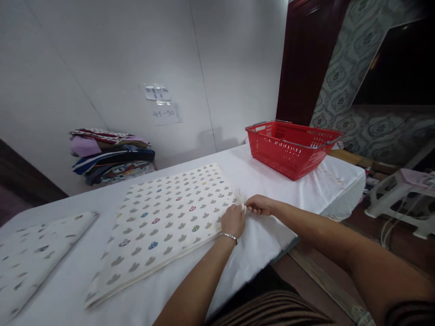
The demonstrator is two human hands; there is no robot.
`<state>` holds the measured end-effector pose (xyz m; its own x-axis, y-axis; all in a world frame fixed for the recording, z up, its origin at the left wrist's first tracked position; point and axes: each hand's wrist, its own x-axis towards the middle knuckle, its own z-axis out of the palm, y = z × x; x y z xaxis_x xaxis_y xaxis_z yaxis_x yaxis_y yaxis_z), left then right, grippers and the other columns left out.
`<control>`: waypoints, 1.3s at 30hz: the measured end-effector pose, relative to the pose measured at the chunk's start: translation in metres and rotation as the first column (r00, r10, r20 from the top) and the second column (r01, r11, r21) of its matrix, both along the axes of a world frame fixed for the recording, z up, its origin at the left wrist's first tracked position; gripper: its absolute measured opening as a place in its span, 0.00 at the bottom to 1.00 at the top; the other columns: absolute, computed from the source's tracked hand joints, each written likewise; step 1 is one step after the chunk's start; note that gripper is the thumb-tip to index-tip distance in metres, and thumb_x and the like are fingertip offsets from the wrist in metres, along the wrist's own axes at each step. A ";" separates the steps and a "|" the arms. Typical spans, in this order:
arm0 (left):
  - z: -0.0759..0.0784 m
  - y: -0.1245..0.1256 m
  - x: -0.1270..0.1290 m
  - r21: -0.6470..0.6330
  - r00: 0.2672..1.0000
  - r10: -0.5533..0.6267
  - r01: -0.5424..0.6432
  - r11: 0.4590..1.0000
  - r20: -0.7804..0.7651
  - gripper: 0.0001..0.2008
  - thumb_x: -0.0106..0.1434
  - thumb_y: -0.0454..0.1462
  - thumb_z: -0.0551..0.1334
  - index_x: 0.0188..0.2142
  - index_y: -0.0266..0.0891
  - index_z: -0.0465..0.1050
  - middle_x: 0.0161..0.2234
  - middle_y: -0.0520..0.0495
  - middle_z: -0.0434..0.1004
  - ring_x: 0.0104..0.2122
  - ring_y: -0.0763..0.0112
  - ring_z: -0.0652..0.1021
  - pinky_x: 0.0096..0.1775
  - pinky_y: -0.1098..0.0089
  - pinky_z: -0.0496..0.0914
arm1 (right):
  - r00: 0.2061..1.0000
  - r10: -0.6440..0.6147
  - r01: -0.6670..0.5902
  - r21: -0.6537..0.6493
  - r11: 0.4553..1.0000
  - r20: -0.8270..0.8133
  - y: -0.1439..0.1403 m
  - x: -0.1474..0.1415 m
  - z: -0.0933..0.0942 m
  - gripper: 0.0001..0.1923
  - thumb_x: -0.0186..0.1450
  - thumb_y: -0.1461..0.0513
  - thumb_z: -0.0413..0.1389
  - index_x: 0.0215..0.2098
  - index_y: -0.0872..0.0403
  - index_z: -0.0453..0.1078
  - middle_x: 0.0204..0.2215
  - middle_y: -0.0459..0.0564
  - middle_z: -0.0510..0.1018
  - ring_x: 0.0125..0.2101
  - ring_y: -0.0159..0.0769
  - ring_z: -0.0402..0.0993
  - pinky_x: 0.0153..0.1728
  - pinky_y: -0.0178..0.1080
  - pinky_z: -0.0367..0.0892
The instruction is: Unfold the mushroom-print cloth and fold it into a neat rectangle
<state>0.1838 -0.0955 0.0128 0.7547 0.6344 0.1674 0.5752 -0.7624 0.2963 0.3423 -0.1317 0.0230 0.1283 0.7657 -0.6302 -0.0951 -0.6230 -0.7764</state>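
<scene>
A folded cream cloth [176, 222] with grey, red, blue and green mushroom-like prints lies flat on the white-covered table. At its right edge, my left hand [233, 220], with a silver bracelet on the wrist, grips the border; its fingertips are partly hidden. Just to the right, my right hand [259, 204] pinches the edge of the same cloth, its fingers curled in. The two hands are close together, and the cloth edge between them is slightly raised. A second folded cloth [44, 253] with scattered prints lies at the left, partly out of view.
A red plastic basket [288, 156] with metal handles stands at the table's back right. Folded fabrics [112, 156] are stacked behind the table at the left. Paper signs [165, 113] hang on the wall. A white plastic stool [401, 201] is off to the right.
</scene>
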 end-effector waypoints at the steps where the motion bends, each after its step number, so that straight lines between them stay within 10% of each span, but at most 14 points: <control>1: 0.000 -0.001 -0.001 0.000 1.000 -0.004 0.004 1.000 -0.001 0.11 0.65 0.41 0.50 0.41 0.43 0.69 0.40 0.46 0.71 0.41 0.66 0.71 0.38 0.69 0.63 | 1.000 -0.008 0.008 0.000 1.000 -0.015 0.000 -0.001 0.000 0.16 0.62 0.63 0.47 0.17 0.57 0.58 0.10 0.39 0.59 0.10 0.20 0.50 0.09 0.26 0.40; 14: -0.001 0.000 0.004 0.031 0.998 -0.044 0.045 0.999 -0.046 0.10 0.63 0.35 0.52 0.42 0.40 0.69 0.41 0.44 0.71 0.43 0.64 0.70 0.41 0.67 0.65 | 0.984 -0.008 0.006 0.011 1.000 0.177 0.001 -0.008 0.006 0.22 0.63 0.47 0.49 0.23 0.57 0.63 0.14 0.44 0.68 0.11 0.24 0.60 0.10 0.28 0.46; 22: -0.014 -0.003 0.005 0.070 0.994 -0.077 0.083 0.994 -0.083 0.13 0.63 0.32 0.49 0.45 0.38 0.67 0.40 0.43 0.71 0.41 0.63 0.71 0.41 0.66 0.65 | 0.915 -0.019 -0.010 0.070 0.997 0.403 0.010 -0.017 -0.012 0.11 0.58 0.65 0.52 0.18 0.55 0.60 0.08 0.41 0.64 0.08 0.25 0.57 0.09 0.29 0.48; 39: -0.017 0.007 -0.068 0.237 0.963 -0.071 0.134 0.962 -0.259 0.13 0.61 0.28 0.50 0.44 0.38 0.64 0.41 0.44 0.69 0.41 0.63 0.68 0.40 0.62 0.64 | 0.838 0.045 -0.089 0.056 0.994 0.544 0.002 -0.012 -0.018 0.09 0.58 0.66 0.51 0.20 0.56 0.60 0.11 0.42 0.67 0.09 0.24 0.58 0.10 0.29 0.50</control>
<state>0.1154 -0.0883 -0.0047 0.8512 0.5129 0.1115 0.5204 -0.8523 -0.0521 0.3305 -0.1297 0.0046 0.3785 0.8272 -0.4153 0.3940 -0.5500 -0.7364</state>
